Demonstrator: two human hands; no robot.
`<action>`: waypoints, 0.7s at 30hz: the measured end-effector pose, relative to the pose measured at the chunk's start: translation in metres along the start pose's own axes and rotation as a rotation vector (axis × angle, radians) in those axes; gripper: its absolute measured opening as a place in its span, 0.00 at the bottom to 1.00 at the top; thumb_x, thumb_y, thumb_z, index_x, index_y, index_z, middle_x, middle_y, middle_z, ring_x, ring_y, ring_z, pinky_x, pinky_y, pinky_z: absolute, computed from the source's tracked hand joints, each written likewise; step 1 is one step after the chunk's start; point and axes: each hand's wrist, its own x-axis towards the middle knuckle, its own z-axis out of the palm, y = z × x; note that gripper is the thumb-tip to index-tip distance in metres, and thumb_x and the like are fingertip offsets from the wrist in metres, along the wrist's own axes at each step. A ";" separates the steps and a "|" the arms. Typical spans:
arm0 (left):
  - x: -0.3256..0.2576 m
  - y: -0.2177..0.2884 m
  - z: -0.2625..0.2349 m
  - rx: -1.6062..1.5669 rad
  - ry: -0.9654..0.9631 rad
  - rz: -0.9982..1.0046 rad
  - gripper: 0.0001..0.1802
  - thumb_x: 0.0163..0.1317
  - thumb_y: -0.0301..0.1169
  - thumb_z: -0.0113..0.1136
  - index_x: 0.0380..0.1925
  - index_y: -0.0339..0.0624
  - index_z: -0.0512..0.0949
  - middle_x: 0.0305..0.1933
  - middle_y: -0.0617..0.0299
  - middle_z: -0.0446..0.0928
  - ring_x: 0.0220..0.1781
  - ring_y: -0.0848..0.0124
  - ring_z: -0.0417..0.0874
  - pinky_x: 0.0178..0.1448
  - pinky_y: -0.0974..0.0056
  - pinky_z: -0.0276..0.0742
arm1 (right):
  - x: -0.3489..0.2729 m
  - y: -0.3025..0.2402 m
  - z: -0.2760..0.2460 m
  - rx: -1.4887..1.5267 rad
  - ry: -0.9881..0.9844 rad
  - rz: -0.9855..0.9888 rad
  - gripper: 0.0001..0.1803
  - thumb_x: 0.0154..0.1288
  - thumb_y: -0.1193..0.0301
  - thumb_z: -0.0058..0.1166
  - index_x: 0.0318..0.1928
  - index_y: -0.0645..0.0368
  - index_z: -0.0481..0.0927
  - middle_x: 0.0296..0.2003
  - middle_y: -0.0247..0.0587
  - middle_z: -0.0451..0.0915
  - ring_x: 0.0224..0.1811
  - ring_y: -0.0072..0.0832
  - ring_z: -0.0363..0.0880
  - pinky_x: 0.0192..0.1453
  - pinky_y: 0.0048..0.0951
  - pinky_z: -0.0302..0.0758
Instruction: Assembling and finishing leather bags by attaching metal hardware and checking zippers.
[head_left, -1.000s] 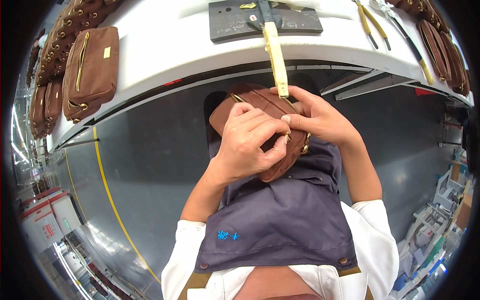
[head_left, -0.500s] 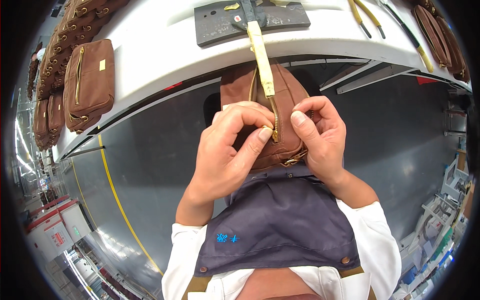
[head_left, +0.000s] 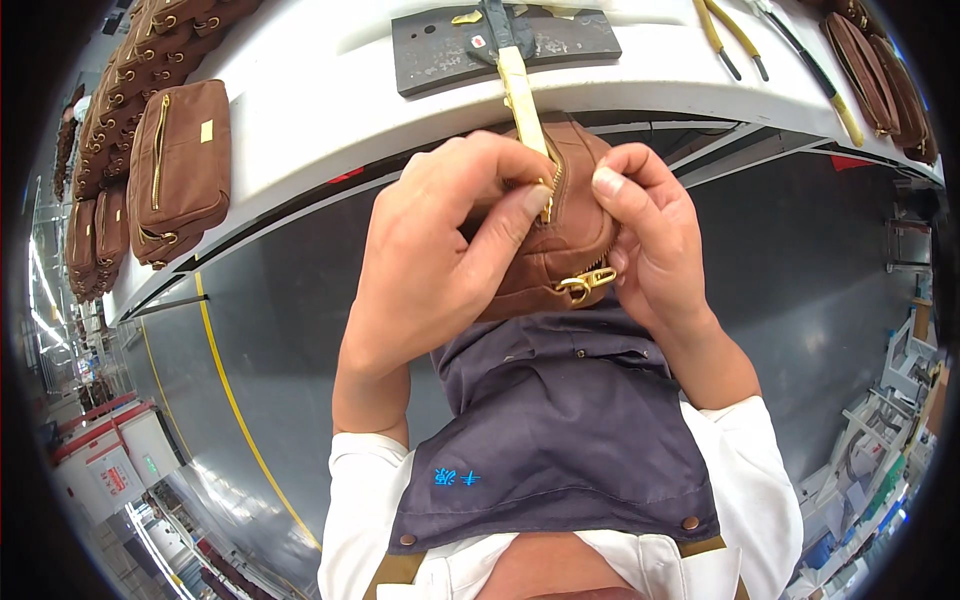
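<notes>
Brown leather zip pouch (head_left: 560, 245): centre frame, below the white worktable's edge (head_left: 330, 110), between left hand (head_left: 440, 250) at 9 o'clock and right hand (head_left: 650, 240) at 3 o'clock. Dark grey rectangular slab (head_left: 440, 50): on table, 12 o'clock. Stacked brown leather pouches (head_left: 175, 170): on table, 10 o'clock. Yellow-handled pliers (head_left: 725, 30): on table, 1 o'clock. Grey apron (head_left: 560, 440): 6 o'clock, under pouch.

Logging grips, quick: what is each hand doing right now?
Left hand: closed, gripping the small brown leather zip pouch.
Right hand: closed, pinching the pouch's zip edge.
</notes>
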 end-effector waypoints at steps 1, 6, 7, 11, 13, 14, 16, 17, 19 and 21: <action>0.002 -0.001 0.001 0.000 0.000 -0.001 0.04 0.65 0.22 0.63 0.38 0.34 0.79 0.44 0.57 0.83 0.44 0.70 0.83 0.50 0.70 0.78 | 0.004 0.000 0.000 0.000 -0.001 0.001 0.08 0.69 0.71 0.61 0.43 0.57 0.76 0.26 0.26 0.77 0.16 0.09 0.68 0.17 0.13 0.64; 0.019 -0.024 0.000 0.264 0.170 0.342 0.07 0.62 0.24 0.64 0.38 0.33 0.78 0.51 0.52 0.73 0.39 0.63 0.81 0.45 0.64 0.79 | 0.022 0.013 -0.007 0.026 0.023 0.018 0.07 0.68 0.72 0.62 0.43 0.57 0.77 0.26 0.26 0.78 0.16 0.09 0.69 0.16 0.13 0.63; 0.019 -0.025 0.002 0.266 0.173 0.340 0.07 0.62 0.24 0.64 0.38 0.33 0.78 0.51 0.52 0.73 0.39 0.63 0.81 0.45 0.64 0.79 | 0.024 0.016 -0.007 0.014 0.042 -0.019 0.07 0.68 0.72 0.62 0.43 0.57 0.77 0.26 0.26 0.79 0.16 0.09 0.69 0.16 0.13 0.62; 0.017 -0.017 0.016 0.051 0.160 0.124 0.08 0.59 0.25 0.67 0.36 0.36 0.79 0.44 0.56 0.73 0.38 0.63 0.80 0.41 0.63 0.77 | 0.028 0.019 -0.011 -0.027 0.052 -0.106 0.07 0.68 0.74 0.61 0.44 0.58 0.77 0.27 0.26 0.80 0.19 0.07 0.72 0.18 0.11 0.63; 0.006 -0.023 0.022 0.286 0.409 0.226 0.07 0.58 0.27 0.68 0.35 0.40 0.80 0.38 0.58 0.73 0.36 0.64 0.79 0.37 0.62 0.75 | 0.028 0.019 -0.010 -0.048 0.032 -0.105 0.07 0.68 0.76 0.60 0.44 0.59 0.77 0.28 0.28 0.80 0.21 0.08 0.73 0.20 0.11 0.66; -0.002 -0.028 0.029 0.303 0.491 0.260 0.09 0.59 0.32 0.70 0.38 0.45 0.82 0.35 0.60 0.74 0.36 0.65 0.78 0.38 0.60 0.73 | 0.028 0.018 -0.010 -0.057 0.016 -0.103 0.06 0.68 0.77 0.60 0.44 0.59 0.77 0.29 0.29 0.81 0.23 0.08 0.75 0.22 0.11 0.69; -0.015 -0.022 0.036 0.458 0.452 0.338 0.14 0.59 0.36 0.71 0.43 0.45 0.83 0.38 0.59 0.76 0.39 0.64 0.79 0.42 0.60 0.74 | 0.028 0.018 -0.008 -0.042 0.026 -0.106 0.06 0.68 0.77 0.59 0.44 0.60 0.77 0.29 0.30 0.81 0.25 0.10 0.77 0.25 0.13 0.72; -0.023 -0.018 0.040 0.610 0.400 0.416 0.19 0.59 0.40 0.71 0.49 0.46 0.83 0.42 0.57 0.78 0.41 0.63 0.80 0.47 0.61 0.74 | 0.028 0.018 -0.008 -0.022 0.045 -0.112 0.06 0.69 0.78 0.59 0.44 0.60 0.77 0.30 0.31 0.81 0.27 0.12 0.78 0.28 0.14 0.75; -0.036 0.001 0.047 0.753 0.325 0.314 0.26 0.60 0.48 0.67 0.56 0.49 0.82 0.47 0.55 0.80 0.45 0.61 0.81 0.49 0.59 0.74 | 0.026 0.016 -0.011 0.004 0.032 -0.091 0.06 0.69 0.79 0.58 0.44 0.62 0.76 0.31 0.33 0.82 0.30 0.14 0.80 0.33 0.16 0.78; -0.042 0.004 0.055 0.828 0.309 0.287 0.29 0.61 0.52 0.63 0.58 0.50 0.81 0.52 0.52 0.80 0.50 0.59 0.82 0.54 0.58 0.74 | 0.025 0.014 -0.015 0.038 -0.049 -0.065 0.06 0.69 0.79 0.58 0.45 0.62 0.76 0.31 0.33 0.82 0.29 0.14 0.80 0.32 0.16 0.77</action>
